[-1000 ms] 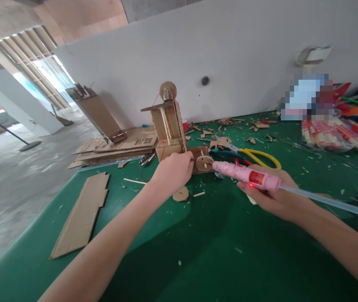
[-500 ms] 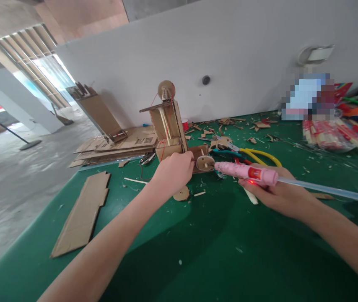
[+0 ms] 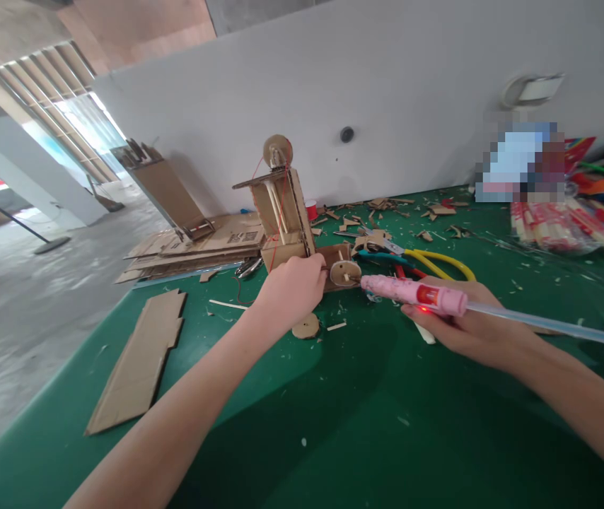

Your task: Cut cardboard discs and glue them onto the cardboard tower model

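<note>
A cardboard model [image 3: 281,212] with a round disc on top and red thread stands on the green table [image 3: 334,424]. My left hand [image 3: 296,286] is closed at the base of the model; its fingertips are hidden from view, so what they pinch cannot be made out. Just right of it is a small cardboard wheel [image 3: 345,273] with a stick through it. My right hand [image 3: 455,322] is wrapped round a pink glue gun [image 3: 413,293], its tip at the wheel and a clear glue stick out of its back. Another cardboard disc [image 3: 305,326] lies below my left hand.
A cut cardboard panel [image 3: 137,364] lies at the left. Stacked cardboard sheets [image 3: 217,240] are behind, bearing a tall cardboard piece [image 3: 167,191]. Yellow-handled scissors [image 3: 440,264], cardboard scraps [image 3: 381,205] and bagged sticks [image 3: 551,226] lie toward the back and right.
The cardboard model's top has shifted slightly left. Both hands keep nearly the same place, and the glue gun's tip remains at the wheel.
</note>
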`<state>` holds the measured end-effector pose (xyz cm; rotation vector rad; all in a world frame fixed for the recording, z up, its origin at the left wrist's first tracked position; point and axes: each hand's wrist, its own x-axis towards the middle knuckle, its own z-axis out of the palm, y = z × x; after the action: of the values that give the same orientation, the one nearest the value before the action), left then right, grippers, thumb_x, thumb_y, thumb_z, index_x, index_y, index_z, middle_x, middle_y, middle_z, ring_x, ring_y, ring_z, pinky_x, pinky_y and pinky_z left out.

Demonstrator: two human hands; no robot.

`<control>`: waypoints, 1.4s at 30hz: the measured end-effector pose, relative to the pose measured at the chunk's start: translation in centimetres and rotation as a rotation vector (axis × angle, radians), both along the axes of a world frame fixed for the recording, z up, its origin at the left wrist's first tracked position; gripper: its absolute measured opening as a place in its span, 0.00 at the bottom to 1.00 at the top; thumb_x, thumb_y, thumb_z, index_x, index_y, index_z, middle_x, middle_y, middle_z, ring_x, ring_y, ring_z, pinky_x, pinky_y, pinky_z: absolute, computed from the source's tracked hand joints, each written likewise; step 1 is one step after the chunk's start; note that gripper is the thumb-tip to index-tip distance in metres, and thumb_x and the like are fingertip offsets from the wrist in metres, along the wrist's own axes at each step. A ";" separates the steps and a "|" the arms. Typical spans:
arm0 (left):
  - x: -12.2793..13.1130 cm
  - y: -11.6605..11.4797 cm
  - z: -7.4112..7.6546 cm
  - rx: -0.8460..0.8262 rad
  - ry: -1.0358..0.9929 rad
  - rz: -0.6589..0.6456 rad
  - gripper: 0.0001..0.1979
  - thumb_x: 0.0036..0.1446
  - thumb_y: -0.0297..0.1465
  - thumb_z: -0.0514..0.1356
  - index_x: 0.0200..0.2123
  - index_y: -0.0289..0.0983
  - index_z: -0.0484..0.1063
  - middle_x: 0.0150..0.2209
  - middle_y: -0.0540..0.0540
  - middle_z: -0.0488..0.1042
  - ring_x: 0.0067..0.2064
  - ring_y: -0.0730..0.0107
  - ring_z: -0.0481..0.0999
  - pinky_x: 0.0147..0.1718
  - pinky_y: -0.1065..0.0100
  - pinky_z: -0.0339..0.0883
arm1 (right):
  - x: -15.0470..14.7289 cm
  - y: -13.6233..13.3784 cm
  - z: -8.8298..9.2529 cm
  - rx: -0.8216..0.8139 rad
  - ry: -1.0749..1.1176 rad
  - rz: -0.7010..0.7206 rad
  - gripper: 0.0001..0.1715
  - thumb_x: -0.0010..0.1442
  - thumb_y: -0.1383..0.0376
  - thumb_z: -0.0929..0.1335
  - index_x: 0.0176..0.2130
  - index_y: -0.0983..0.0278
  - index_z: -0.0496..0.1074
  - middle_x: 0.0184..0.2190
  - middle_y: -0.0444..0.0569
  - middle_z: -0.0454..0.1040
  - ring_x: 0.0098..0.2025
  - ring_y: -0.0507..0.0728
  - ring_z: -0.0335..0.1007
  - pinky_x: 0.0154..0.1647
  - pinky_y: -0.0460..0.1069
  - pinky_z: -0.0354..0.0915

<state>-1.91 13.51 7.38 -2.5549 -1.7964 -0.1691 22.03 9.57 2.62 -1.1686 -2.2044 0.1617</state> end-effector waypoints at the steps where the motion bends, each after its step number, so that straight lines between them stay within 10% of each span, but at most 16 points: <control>1: 0.0 0.0 0.0 0.002 0.003 -0.001 0.14 0.63 0.31 0.45 0.39 0.37 0.69 0.32 0.42 0.76 0.29 0.62 0.76 0.26 0.66 0.63 | -0.1 0.0 0.0 -0.014 -0.002 0.000 0.13 0.61 0.59 0.63 0.26 0.60 0.62 0.19 0.43 0.65 0.19 0.52 0.61 0.19 0.47 0.55; 24: 0.1 0.1 0.0 -0.015 -0.041 0.002 0.14 0.63 0.31 0.44 0.38 0.37 0.69 0.31 0.42 0.77 0.28 0.64 0.76 0.25 0.68 0.63 | 0.8 0.6 -3.4 0.180 -0.248 0.075 0.09 0.62 0.66 0.60 0.42 0.64 0.65 0.37 0.55 0.73 0.34 0.58 0.71 0.25 0.48 0.60; 42: -0.2 0.0 0.3 -0.018 -0.059 0.009 0.14 0.63 0.31 0.44 0.39 0.36 0.69 0.31 0.42 0.76 0.28 0.67 0.76 0.25 0.69 0.63 | -0.5 0.1 -1.7 0.485 -0.359 0.115 0.13 0.64 0.69 0.57 0.40 0.68 0.68 0.32 0.57 0.75 0.28 0.57 0.70 0.22 0.49 0.60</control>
<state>-2.11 13.55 7.67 -2.5797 -1.8371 -0.2312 21.57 9.63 0.94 -0.8455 -2.4252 -0.5477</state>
